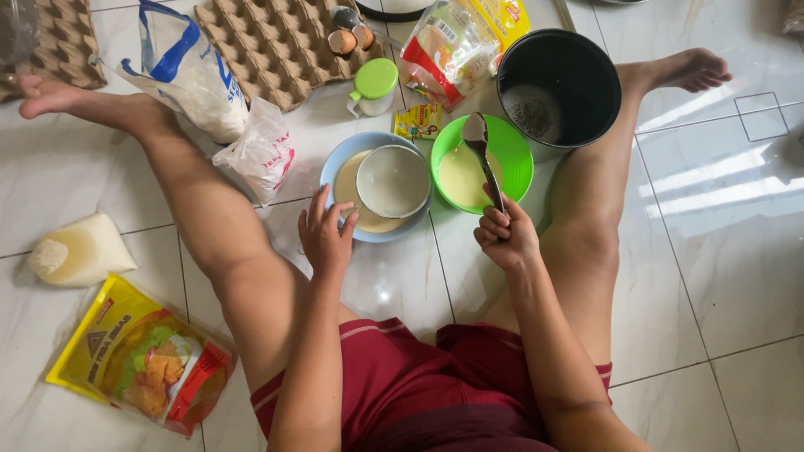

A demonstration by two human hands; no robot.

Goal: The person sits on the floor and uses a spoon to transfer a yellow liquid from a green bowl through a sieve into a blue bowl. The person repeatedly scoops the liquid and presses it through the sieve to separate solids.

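I sit on a tiled floor with legs spread. My left hand (326, 235) grips the handle of a metal sieve (393, 181) resting over a light blue bowl (335, 165) that holds pale batter. My right hand (505, 237) holds a metal spoon (481, 146) upright, its bowl end raised above a green bowl (512, 159) with creamy batter in it. The two bowls stand side by side between my knees.
A black pot (557, 84) stands behind the green bowl. Egg trays (276, 46), flour bags (188, 71), a green-lidded jar (373, 86), seasoning packets (452, 46), a yellow flour-mix packet (138, 356) and a pale oil pouch (79, 251) lie around my legs.
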